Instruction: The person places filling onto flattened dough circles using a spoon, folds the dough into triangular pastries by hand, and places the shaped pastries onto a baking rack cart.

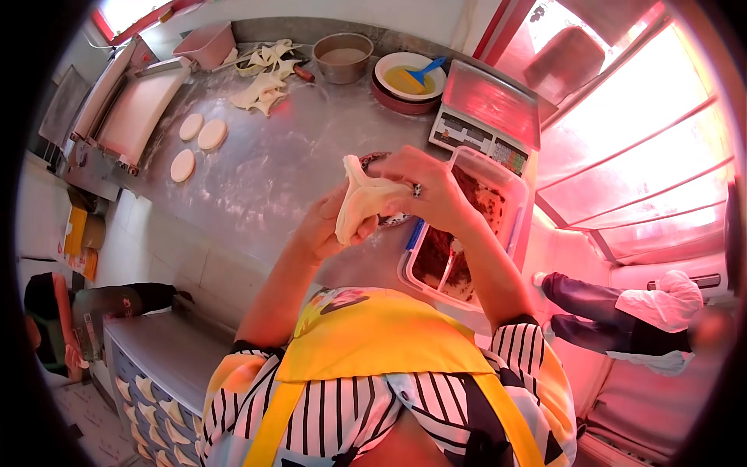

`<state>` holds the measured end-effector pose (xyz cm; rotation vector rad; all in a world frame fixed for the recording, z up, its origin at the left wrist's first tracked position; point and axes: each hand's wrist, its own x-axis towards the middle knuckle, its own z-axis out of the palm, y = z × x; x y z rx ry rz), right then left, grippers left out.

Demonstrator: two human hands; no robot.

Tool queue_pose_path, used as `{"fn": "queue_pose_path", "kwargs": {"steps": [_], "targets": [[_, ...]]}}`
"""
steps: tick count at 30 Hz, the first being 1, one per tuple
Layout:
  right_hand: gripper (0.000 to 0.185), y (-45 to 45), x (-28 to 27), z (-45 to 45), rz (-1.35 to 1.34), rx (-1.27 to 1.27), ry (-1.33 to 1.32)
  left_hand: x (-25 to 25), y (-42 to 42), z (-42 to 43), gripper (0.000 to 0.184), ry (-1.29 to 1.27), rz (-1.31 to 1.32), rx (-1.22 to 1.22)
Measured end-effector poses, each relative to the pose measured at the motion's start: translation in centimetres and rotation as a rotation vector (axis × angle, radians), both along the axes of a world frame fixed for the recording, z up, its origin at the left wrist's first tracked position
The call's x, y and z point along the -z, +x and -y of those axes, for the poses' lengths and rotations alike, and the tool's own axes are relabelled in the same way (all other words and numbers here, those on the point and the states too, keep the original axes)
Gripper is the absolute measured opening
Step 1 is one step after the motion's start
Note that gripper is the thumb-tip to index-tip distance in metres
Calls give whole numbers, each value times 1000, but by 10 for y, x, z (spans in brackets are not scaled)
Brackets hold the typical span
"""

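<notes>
A folded piece of pale dough (359,204) is held up between my two hands over the steel worktable. My left hand (320,222) is wrapped round its left side and underside, with the thumb under its lower end. My right hand (426,183), with a ring on one finger, pinches the dough's right edge. Partly hidden behind the hands is a patterned bowl (395,221). Just right of it stands a clear plastic tub (510,187) with dark red filling and a white spoon (447,271) in it. Three flat dough rounds (183,165) lie on the table to the left.
A dough sheeter (144,109) stands at left. Dough scraps (264,89), a metal bowl (342,70), a white bowl (385,66) with a blue brush (424,71) and a scale (482,128) line the back. A tray of shaped dough (156,405) is lower left. People appear at both sides.
</notes>
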<state>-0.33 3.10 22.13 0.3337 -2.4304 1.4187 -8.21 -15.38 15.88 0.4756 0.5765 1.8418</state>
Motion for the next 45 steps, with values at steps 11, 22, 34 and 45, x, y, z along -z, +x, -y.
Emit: {"fn": "queue_pose_path", "kwargs": {"steps": [11,22,34,45], "targets": [[29,-5,17,-1,-320,-75,247,-12,14,-6,51,-318,-58,-174],[29,-14,5,4,-286,-275,402,-13,17,-3,47,-408,-74,-221],[26,-13,22,21,-249,10,119,-9,20,0,42,-162,220,-200],[23,-12,28,30,-411,87,125,-13,23,0,40,-170,108,-228]]}}
